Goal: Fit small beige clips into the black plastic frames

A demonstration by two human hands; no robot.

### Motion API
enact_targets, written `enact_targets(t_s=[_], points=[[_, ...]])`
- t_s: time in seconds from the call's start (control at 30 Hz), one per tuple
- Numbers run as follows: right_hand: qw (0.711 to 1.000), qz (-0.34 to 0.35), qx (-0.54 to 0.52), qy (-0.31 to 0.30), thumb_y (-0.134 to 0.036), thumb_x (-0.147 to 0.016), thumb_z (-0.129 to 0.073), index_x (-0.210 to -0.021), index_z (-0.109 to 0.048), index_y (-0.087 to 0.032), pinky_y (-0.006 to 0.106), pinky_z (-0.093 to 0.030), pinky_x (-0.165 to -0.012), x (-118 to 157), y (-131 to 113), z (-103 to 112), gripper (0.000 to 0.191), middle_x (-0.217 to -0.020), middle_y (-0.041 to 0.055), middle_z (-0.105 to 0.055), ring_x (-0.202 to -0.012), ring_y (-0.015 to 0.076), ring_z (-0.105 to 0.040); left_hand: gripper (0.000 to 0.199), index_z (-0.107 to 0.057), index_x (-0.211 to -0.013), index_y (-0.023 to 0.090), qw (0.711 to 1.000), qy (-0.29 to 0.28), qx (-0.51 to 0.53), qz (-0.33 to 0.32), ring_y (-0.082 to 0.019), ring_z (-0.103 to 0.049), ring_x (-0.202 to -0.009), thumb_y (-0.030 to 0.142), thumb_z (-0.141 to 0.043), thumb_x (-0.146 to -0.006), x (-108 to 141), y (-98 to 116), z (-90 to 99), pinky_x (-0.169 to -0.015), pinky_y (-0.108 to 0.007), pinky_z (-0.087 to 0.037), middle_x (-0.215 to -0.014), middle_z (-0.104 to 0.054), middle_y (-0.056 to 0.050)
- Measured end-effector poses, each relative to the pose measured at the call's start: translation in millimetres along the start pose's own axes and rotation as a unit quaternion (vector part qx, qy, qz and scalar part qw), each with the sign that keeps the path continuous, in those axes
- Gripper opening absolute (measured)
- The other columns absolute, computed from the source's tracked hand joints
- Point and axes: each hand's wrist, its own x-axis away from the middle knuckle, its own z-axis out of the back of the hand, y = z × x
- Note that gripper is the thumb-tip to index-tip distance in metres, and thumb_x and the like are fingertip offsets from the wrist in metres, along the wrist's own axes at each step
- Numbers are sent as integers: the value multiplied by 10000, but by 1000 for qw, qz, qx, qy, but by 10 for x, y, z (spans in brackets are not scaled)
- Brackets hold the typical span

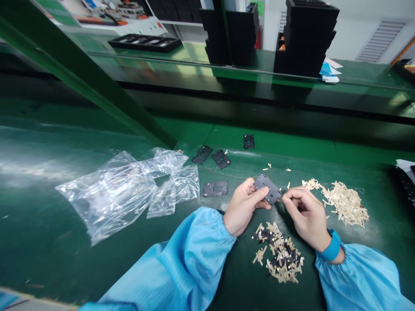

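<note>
My left hand (248, 199) grips a flat dark plastic plate (266, 185) with small cutouts, the thumb lying across its face. At the plate's right corner, the thumb and forefinger of my right hand (306, 211) are pinched together; whatever they hold is too small to make out. Below the hands lies a pile of beige and black small strips (282, 255). To the right of my right hand is a larger heap of beige strips (346, 203). A similar dark plate (215, 188) rests just left of my left hand.
Clear plastic bags (119, 190) lie at left. More dark plates (221, 159) sit farther back, one near the ledge (249, 141). A green post (90, 82) slants across the left side. Stacked black trays (304, 39) stand on the shelf behind. Another black tray (407, 181) is at the right edge.
</note>
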Motion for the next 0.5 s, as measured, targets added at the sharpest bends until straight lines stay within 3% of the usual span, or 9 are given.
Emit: enact_targets(t_s=[0.3, 0.5], points=[[1000, 13, -1, 24, -196, -974, -630, -910, -662, -216, 286, -418, -577, 21, 21, -21, 74, -805, 15, -632, -593, 133, -489, 408, -591, -869, 141, 1000, 15, -3, -22, -81, -612, -618, 387, -875, -710, 24, -63, -28, -532, -181, -574, -777, -674, 5], [998, 36, -40, -25, -181, -976, -625, -930, -669, -225, 282, -472, -605, 38, 12, -22, 77, -895, 36, -664, -703, 152, -601, 404, -602, -890, 139, 999, 15, 16, -23, -62, -612, -582, 372, -879, -711, 24, -58, -36, -557, -175, -563, -803, -698, 3]])
